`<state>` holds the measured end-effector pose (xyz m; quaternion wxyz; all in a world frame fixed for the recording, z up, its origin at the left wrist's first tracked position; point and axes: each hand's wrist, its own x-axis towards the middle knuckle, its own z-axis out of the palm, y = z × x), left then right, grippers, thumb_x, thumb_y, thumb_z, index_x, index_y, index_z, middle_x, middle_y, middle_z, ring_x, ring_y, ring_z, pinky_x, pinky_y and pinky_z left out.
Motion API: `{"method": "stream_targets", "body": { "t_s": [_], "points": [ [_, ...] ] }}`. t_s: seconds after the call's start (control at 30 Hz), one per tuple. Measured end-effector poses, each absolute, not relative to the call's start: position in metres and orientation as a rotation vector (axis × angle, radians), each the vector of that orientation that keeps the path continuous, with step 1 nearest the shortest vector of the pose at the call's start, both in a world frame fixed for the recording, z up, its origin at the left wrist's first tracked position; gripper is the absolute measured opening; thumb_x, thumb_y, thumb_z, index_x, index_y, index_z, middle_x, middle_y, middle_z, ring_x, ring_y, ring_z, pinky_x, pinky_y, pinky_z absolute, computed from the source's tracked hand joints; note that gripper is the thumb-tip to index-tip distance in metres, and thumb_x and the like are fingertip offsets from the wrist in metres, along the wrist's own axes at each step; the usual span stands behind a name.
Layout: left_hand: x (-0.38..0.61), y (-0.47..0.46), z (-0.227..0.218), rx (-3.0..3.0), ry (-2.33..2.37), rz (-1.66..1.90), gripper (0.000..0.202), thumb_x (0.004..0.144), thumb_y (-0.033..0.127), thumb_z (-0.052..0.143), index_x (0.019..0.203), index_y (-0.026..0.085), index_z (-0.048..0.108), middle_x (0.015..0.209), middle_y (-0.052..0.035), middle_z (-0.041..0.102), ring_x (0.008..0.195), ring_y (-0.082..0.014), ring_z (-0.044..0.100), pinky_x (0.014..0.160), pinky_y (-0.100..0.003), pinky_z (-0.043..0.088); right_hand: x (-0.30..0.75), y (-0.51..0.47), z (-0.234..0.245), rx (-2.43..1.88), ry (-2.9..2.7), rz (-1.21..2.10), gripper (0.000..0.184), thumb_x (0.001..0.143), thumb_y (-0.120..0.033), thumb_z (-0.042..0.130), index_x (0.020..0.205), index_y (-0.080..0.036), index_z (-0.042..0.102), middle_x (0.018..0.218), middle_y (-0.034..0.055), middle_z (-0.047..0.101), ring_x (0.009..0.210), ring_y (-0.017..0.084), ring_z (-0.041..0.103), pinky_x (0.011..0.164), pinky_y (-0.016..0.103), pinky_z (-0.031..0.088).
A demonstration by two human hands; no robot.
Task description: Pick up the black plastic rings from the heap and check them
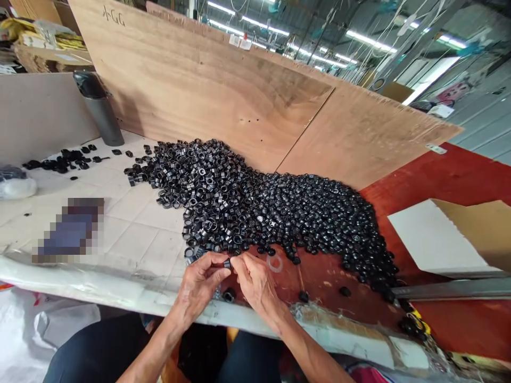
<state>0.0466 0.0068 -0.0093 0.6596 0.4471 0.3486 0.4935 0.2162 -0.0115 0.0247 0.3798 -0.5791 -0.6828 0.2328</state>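
At the near edge of the table (131,226), two hands meet in front of one large heap (215,194), where the black pieces are too many for me to count. On its left side the pieces look like open rings; on its right side they look rounder, like caps. One smaller cluster (64,160) of black pieces lies at the far left, and its pieces overlap, so they also cannot be counted exactly.

The left hand (197,282) holds one small black part (227,264): its thumb and forefinger are closed on it, just above the table's edge. The right hand (257,282) has bent fingers, drawn together, with the tips at the right side of this part; whether they also grip it, I cannot tell.

Below the hands is one loose ring (229,295), and to the right two loose caps (345,291) lie well apart. One clear ring (274,261) is beside the right hand. There are also one bottle (102,114), upright but leaning in the view, and one open box (443,236).
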Motion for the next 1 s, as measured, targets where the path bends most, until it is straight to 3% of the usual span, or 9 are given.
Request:
{"method": "stream_targets", "body": {
  "t_s": [0.13, 0.27, 0.37, 0.5, 0.63, 0.77, 0.83, 0.9, 1.0],
  "points": [
    [0.047, 0.006, -0.008, 0.98, 0.796, 1.102, 0.032, 0.084, 0.041, 0.086, 0.102, 0.017, 0.076, 0.111, -0.009, 0.078, 0.07, -0.014, 0.069, 0.061, -0.026, 0.06, 0.219, -0.012, 0.027, -1.441, -1.74, 0.644, 0.022, 0.102, -0.032, 0.057, 0.108, -0.02, 0.074, 0.087, 0.0043, 0.073, 0.074, 0.017, 0.065, 0.07, 0.027, 0.051],
    [0.047, 0.006, -0.009, 1.039, 0.839, 1.131, 0.031, 0.084, 0.041, 0.086, 0.101, 0.016, 0.078, 0.121, -0.0125, 0.077, 0.082, -0.0177, 0.073, 0.065, -0.027, 0.061, 0.221, -0.016, 0.028, -1.521, -1.72, 0.626, 0.033, 0.103, -0.037, 0.056, 0.08, -0.02, 0.072, 0.063, -0.0004, 0.061, 0.058, 0.014, 0.055, 0.058, 0.026, 0.044],
    [0.046, 0.006, -0.01, 1.058, 0.83, 1.117, 0.032, 0.085, 0.042, 0.085, 0.102, 0.017, 0.078, 0.122, -0.0127, 0.077, 0.085, -0.0191, 0.074, 0.066, -0.028, 0.061, 0.222, -0.018, 0.031, -1.461, -1.741, 0.645, 0.023, 0.1, -0.038, 0.06, 0.098, -0.02, 0.075, 0.075, 0.0016, 0.069, 0.066, 0.016, 0.061, 0.062, 0.026, 0.048],
    [0.045, 0.006, -0.008, 1.047, 0.802, 1.117, 0.031, 0.082, 0.041, 0.088, 0.099, 0.017, 0.078, 0.117, -0.0117, 0.078, 0.088, -0.0201, 0.074, 0.07, -0.029, 0.062, 0.224, -0.018, 0.037, -1.496, -1.71, 0.637, 0.029, 0.102, -0.035, 0.056, 0.082, -0.021, 0.07, 0.066, -0.0004, 0.064, 0.059, 0.014, 0.056, 0.059, 0.025, 0.047],
    [0.046, 0.005, -0.004, 0.946, 0.753, 1.085, 0.031, 0.08, 0.039, 0.089, 0.099, 0.017, 0.076, 0.117, -0.0102, 0.078, 0.075, -0.0149, 0.07, 0.063, -0.026, 0.06, 0.227, -0.017, 0.039, -1.348, -1.788, 0.624, 0.018, 0.098, -0.032, 0.06, 0.104, -0.021, 0.072, 0.092, 0.0052, 0.074, 0.079, 0.018, 0.068, 0.074, 0.029, 0.054],
    [0.047, 0.005, 0.004, 0.97, 0.742, 1.057, 0.031, 0.078, 0.039, 0.09, 0.095, 0.017, 0.077, 0.111, -0.0079, 0.079, 0.08, -0.0166, 0.073, 0.07, -0.029, 0.063, 0.225, -0.02, 0.04, -1.509, -1.694, 0.695, 0.027, 0.102, -0.036, 0.054, 0.084, -0.022, 0.067, 0.067, 0.0001, 0.065, 0.058, 0.015, 0.06, 0.059, 0.026, 0.049],
    [0.047, 0.005, 0.01, 0.96, 0.734, 1.052, 0.031, 0.077, 0.039, 0.091, 0.094, 0.017, 0.077, 0.107, -0.007, 0.08, 0.085, -0.0188, 0.076, 0.076, -0.031, 0.064, 0.224, -0.024, 0.045, -1.506, -1.67, 0.73, 0.021, 0.1, -0.038, 0.058, 0.094, -0.022, 0.069, 0.073, 0.001, 0.068, 0.06, 0.015, 0.062, 0.06, 0.026, 0.05],
    [0.046, 0.001, 0.016, 0.938, 0.723, 1.051, 0.032, 0.077, 0.039, 0.092, 0.094, 0.017, 0.076, 0.101, -0.0063, 0.081, 0.084, -0.0192, 0.076, 0.078, -0.032, 0.065, 0.223, -0.031, 0.053, -1.414, -1.719, 0.696, 0.019, 0.095, -0.036, 0.063, 0.104, -0.022, 0.07, 0.089, 0.0044, 0.072, 0.073, 0.018, 0.067, 0.07, 0.029, 0.055],
    [0.037, -0.015, 0.025, 0.989, 0.752, 1.028, 0.031, 0.079, 0.037, 0.091, 0.096, 0.016, 0.077, 0.09, -0.0053, 0.08, 0.08, -0.0185, 0.076, 0.076, -0.03, 0.064, 0.218, -0.049, 0.064, -1.411, -1.701, 0.744, 0.013, 0.091, -0.032, 0.063, 0.097, -0.022, 0.07, 0.085, 0.0032, 0.071, 0.073, 0.018, 0.067, 0.071, 0.029, 0.055]
  ]
}}
